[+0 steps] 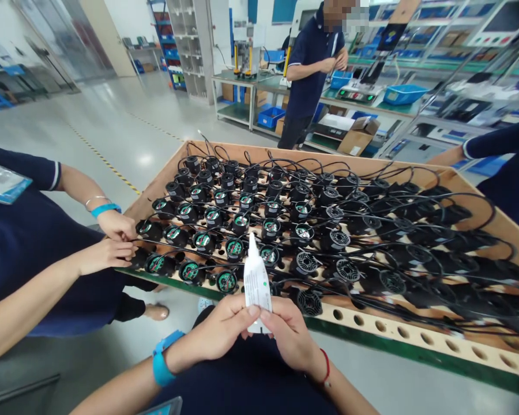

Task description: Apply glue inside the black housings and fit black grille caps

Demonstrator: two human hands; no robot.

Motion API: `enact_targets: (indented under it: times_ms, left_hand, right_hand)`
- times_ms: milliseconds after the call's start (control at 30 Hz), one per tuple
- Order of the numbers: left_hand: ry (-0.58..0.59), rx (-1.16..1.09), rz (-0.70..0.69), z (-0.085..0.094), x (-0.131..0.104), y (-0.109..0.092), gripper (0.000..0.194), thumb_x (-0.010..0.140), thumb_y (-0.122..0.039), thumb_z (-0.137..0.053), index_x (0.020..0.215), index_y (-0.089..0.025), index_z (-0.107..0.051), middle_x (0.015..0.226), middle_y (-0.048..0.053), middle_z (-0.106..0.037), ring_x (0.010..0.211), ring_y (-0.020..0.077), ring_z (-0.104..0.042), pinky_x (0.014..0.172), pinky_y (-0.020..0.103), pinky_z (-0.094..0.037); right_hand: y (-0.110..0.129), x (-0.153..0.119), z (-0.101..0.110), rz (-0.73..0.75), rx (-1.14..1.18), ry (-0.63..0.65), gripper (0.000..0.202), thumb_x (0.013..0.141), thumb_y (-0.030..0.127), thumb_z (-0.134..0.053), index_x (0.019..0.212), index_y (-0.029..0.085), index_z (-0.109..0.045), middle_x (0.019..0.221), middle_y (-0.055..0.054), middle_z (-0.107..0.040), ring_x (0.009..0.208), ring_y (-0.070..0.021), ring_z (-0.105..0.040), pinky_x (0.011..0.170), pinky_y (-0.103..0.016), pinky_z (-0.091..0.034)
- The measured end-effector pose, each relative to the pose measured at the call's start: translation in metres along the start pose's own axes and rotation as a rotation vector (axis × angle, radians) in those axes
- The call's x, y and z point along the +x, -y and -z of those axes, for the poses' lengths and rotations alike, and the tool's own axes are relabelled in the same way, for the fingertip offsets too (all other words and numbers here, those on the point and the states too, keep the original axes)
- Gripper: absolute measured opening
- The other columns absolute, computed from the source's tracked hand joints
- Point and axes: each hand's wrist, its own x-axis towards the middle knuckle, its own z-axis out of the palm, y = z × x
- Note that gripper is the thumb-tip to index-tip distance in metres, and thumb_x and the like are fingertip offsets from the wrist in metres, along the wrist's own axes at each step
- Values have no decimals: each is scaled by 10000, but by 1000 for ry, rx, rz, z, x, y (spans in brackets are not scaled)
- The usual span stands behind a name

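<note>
A white tube [258,288] with a narrow pointed nozzle stands nearly upright, nozzle up, between my two hands. My left hand [227,325] pinches its lower left side, and a blue band circles that wrist. My right hand [290,331] grips the lower right side, thumb beside the other thumb. Just beyond the tube, rows of round black housings [203,241] sit in a large wooden tray [415,340]. Green circuit boards show in many housings on the left; several near the middle have patterned grille tops. Black cables lie across them.
At the left, a person's hands [119,245] touch housings at the tray's corner. Another person [307,63] stands behind the tray by a workbench [237,79] with blue bins [404,94]. A dark sleeve [501,141] and arm show at the right edge.
</note>
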Motion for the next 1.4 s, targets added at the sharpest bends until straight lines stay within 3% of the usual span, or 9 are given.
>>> enact_targets:
  times_ms: [200,367,567,700,900,1133,1400]
  left_hand:
    - [14,13,-15,7,-5,1,521,872,-584,-481,661,-114,-559,573,-12,-454,524,74,-405,502,193,-311]
    - [-7,87,-29,4,-9,-1,504,912,-558,-421,676,-123,-519,634,-10,-459,599,80,-391,565,194,-311]
    - [1,-12,-25,5,-7,-7,510,861,-592,-489,699,-114,-565,655,-4,-449,621,93,-372,586,215,-310]
    - [32,-41,10,4,-9,-10,539,852,-629,-475,697,-119,-552,625,-13,-439,590,87,-375,564,212,-306]
    - [-85,-64,-62,5,-12,-6,480,850,-573,-532,859,-106,-638,716,-3,-482,652,93,-380,607,198,-334]
    - [-67,-172,-3,9,-13,3,503,786,-595,-606,782,-96,-667,630,-8,-468,590,85,-361,572,209,-311]
    - [-23,-92,-27,12,-12,-1,468,853,-551,-547,780,-97,-634,668,0,-508,606,82,-398,580,199,-331]
  right_hand:
    - [1,7,-2,45,10,71,414,937,349,-396,696,203,-699,671,-32,-614,703,-176,-569,710,-300,-423]
    - [-7,8,0,16,48,83,429,934,353,-398,658,206,-692,619,-23,-601,617,-164,-528,662,-295,-415]
    - [-5,6,-2,92,-76,4,392,926,372,-439,627,210,-635,581,-10,-543,563,-152,-478,562,-277,-363]
    - [-5,6,2,100,-62,51,384,935,330,-418,640,222,-638,592,-12,-567,574,-158,-491,588,-282,-386]
    - [-6,9,0,131,-172,27,330,928,233,-422,620,194,-534,594,-2,-527,559,-130,-460,552,-260,-349]
    - [-4,10,-6,18,-194,35,322,902,306,-455,618,183,-543,590,0,-512,560,-133,-456,539,-261,-344]
    - [-4,10,-8,-20,-97,-34,359,902,295,-436,571,186,-527,574,3,-489,552,-135,-437,547,-268,-349]
